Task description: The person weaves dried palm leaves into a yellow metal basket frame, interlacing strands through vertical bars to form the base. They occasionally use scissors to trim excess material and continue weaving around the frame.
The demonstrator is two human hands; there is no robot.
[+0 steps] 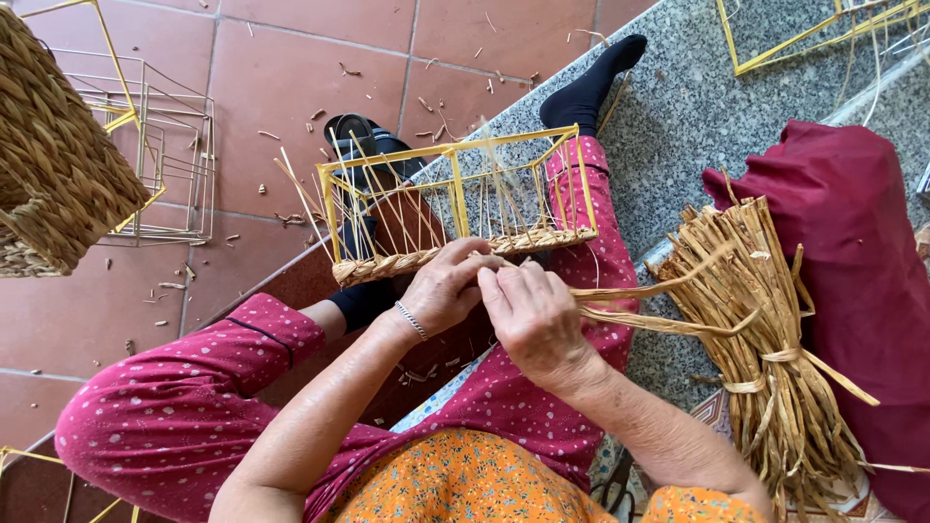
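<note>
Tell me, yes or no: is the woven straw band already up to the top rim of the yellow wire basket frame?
No. The woven straw band covers only the bottom edge of the yellow wire basket frame; bare wire stands above.

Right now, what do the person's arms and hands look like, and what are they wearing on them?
Both forearms are bare, with no sleeves showing. The left hand has a thin silver chain bracelet at the wrist. The right hand wears no glove or visible jewellery.

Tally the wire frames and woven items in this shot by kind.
Yellow wire frames, part-woven one included: 4
Silver wire frame: 1
Finished woven basket: 1
Tied straw bundle: 1
Total: 7
</note>
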